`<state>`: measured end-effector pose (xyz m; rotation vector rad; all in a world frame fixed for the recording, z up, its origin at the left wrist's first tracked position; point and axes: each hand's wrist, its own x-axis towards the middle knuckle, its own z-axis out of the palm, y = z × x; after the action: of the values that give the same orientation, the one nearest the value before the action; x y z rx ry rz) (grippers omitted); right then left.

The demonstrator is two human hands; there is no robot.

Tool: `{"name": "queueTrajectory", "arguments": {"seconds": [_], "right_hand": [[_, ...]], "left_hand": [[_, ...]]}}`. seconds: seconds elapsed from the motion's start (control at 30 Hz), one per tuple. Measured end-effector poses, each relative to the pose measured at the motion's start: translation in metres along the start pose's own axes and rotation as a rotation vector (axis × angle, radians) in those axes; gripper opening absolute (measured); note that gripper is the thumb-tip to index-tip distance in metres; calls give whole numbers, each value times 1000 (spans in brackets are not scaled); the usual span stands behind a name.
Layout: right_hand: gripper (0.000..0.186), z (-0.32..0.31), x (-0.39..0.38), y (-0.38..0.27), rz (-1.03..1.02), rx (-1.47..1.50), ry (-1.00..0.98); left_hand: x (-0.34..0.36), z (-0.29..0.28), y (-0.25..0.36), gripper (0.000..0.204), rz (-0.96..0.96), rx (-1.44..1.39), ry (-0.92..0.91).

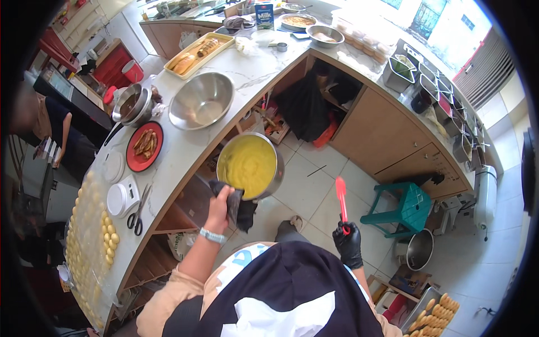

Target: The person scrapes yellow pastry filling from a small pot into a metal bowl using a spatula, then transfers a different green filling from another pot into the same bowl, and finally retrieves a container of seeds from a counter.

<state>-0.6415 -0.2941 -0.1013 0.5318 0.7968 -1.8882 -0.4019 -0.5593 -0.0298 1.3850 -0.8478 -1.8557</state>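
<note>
My bare left hand (pixel 218 209) is closed round a dark cloth (pixel 245 216) at the near edge of a deep steel pot (pixel 277 175). The pot is held off the counter, above the tiled floor, and tilted so that its inside shows. Thick, smooth yellow custard-like cream (pixel 247 163) fills much of it. Whatever handle lies under the cloth is hidden. Off to the right, my right hand (pixel 348 248), in a black glove, grips a red spatula (pixel 341 196) by its handle, blade up. The spatula is apart from the pot.
Along the curved counter (pixel 191 147) stand a large steel bowl (pixel 202 101), a red plate of browned pieces (pixel 145 146), black scissors (pixel 137 216) and rows of small dough balls (pixel 109 238). A green stool (pixel 401 205) is at right. Another person (pixel 53 121) stands far left.
</note>
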Motion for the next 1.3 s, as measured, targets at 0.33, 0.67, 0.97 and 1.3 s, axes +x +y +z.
{"name": "queueTrajectory", "arguments": {"seconds": [0.33,0.67,0.97,1.3], "right_hand": [[9,76,89,-121,-321,23,-86],[20,132,174,-114,-54,-9,-100],[30,231,244,-135,-21,-148,-166],[28,266,278,-194,35,-589,-373]], "left_hand": [[157,165,63,18,23,-300,-164],[249,209,108,25,192,-248,236],[266,216,119,43,162,-402,95],[199,245,44,51,381,-373,192]]}}
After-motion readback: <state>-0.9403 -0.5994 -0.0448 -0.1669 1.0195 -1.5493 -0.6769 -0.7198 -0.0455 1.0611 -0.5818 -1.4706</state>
